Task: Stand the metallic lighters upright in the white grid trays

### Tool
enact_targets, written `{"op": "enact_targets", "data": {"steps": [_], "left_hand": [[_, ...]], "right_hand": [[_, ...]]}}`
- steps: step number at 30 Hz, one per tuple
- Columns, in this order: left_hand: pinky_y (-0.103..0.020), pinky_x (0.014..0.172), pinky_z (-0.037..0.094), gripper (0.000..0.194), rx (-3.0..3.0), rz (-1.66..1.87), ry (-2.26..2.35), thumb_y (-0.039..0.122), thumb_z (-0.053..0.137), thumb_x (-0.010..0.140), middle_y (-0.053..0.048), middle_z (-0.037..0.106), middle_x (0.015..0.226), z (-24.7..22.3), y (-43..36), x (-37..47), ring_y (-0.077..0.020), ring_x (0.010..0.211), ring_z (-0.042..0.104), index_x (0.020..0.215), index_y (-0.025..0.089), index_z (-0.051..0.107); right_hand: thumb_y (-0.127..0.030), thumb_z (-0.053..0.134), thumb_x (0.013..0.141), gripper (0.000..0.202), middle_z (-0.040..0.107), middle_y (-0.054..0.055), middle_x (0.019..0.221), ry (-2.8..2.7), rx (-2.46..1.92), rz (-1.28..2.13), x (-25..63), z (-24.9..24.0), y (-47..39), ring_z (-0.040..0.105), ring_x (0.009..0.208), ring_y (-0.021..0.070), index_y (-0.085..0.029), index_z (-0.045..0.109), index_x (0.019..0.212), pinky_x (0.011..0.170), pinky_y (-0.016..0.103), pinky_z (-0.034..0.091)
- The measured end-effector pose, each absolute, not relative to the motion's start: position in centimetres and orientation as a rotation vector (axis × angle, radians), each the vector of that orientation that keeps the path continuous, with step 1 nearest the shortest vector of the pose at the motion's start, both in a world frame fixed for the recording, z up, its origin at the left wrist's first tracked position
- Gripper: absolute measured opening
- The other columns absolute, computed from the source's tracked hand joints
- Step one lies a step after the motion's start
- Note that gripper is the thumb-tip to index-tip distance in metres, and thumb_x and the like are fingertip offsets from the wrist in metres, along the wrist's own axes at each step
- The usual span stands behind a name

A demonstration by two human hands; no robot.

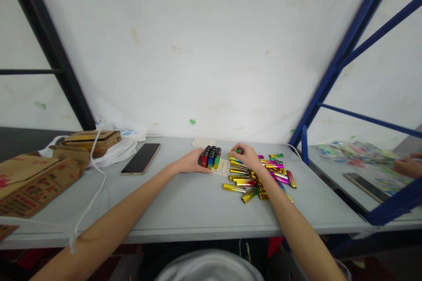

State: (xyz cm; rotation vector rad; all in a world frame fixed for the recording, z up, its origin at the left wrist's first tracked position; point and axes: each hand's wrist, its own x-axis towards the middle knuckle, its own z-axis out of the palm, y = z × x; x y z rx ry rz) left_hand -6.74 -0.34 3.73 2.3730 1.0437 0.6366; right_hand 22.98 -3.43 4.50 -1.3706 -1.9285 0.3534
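Observation:
My left hand is wrapped around the left side of a tight block of upright, black-topped pieces with shiny red, blue and gold sides. They look like lighters, but are too small to be sure. A pale tray with rows of round cells lies beside the block, partly hidden. Over the upper left of a loose pile of flat metallic pieces, gold, purple, red and green, my right hand is closed, with a shiny green piece showing at its fingers.
Another pale celled tray lies by the wall. To the left are a phone, cardboard boxes and a white cable. A blue metal frame stands on the right; beyond it, another person's hand shows near colourful plastic bags.

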Motion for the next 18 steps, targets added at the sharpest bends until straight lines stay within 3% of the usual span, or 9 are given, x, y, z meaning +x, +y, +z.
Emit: {"op": "enact_targets", "data": {"steps": [4, 10, 14, 18], "left_hand": [[-0.038, 0.086, 0.056, 0.071, 2.363, 0.664, 1.015, 0.063, 0.090, 0.060, -0.006, 0.074, 0.109, 3.7, -0.3, -6.8, -0.0313, 0.098, 0.069, 0.111, 0.019, 0.067], [-0.039, 0.088, 0.056, 0.070, 2.362, 0.678, 0.989, 0.061, 0.090, 0.061, -0.006, 0.075, 0.110, 3.5, -0.3, -6.9, -0.0306, 0.097, 0.069, 0.113, 0.018, 0.068], [-0.040, 0.091, 0.056, 0.072, 2.361, 0.694, 0.977, 0.060, 0.091, 0.061, -0.006, 0.075, 0.111, 3.4, -0.1, -6.9, -0.0310, 0.099, 0.069, 0.115, 0.019, 0.068], [-0.041, 0.092, 0.056, 0.074, 2.372, 0.678, 0.971, 0.061, 0.090, 0.062, -0.008, 0.075, 0.114, 3.3, -0.1, -6.9, -0.0322, 0.103, 0.069, 0.117, 0.018, 0.068]], "right_hand": [[-0.071, 0.053, 0.091, 0.057, 0.048, -0.004, 0.057, -1.866, -1.375, 0.454, 22.4, 4.4, -3.2, 0.046, 0.059, 0.0149, -0.019, 0.062, 0.070, 0.058, 0.027, 0.035], [-0.075, 0.037, 0.099, 0.060, 0.056, -0.001, 0.063, -1.820, -1.240, 0.648, 21.4, 3.6, -3.0, 0.055, 0.063, 0.0176, -0.022, 0.055, 0.077, 0.063, 0.029, 0.046], [-0.078, 0.038, 0.097, 0.058, 0.045, -0.004, 0.058, -1.754, -1.266, 0.657, 20.8, 3.3, -3.1, 0.044, 0.055, 0.0155, -0.025, 0.047, 0.075, 0.054, 0.028, 0.039], [-0.076, 0.041, 0.095, 0.060, 0.042, -0.004, 0.058, -1.708, -1.319, 0.519, 20.0, 3.8, -3.6, 0.043, 0.058, 0.0149, -0.024, 0.043, 0.066, 0.057, 0.028, 0.035]]}}
